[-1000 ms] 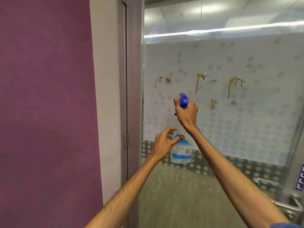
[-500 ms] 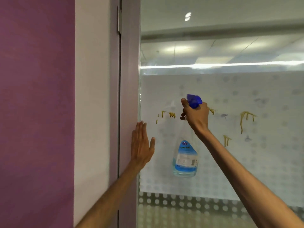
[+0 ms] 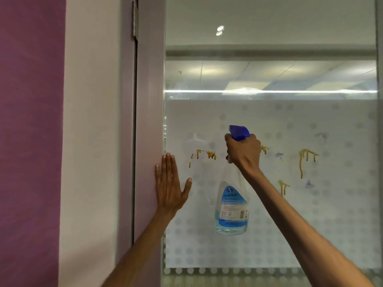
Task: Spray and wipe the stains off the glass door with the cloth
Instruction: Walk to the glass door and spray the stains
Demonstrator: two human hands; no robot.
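Note:
My right hand (image 3: 244, 154) grips the neck of a clear spray bottle (image 3: 232, 206) with a blue trigger head and a blue label, held up in front of the glass door (image 3: 290, 224). The nozzle points left at a yellow-brown drip stain (image 3: 204, 155). More yellow stains (image 3: 304, 160) run down the frosted, dotted glass to the right, one (image 3: 283, 186) lower down, and faint bluish smudges lie among them. My left hand (image 3: 171, 185) lies flat and open against the door's left frame edge. No cloth is in view.
The grey door frame (image 3: 149, 100) with a hinge near the top stands left of the glass. Beyond it are a white wall strip and a purple wall (image 3: 31, 141). The upper glass is clear and shows a ceiling with lights.
My left hand let go of the bottle's base and went flat onto the door frame. My view tilted up and closer; the bottle now hangs from my right hand alone.

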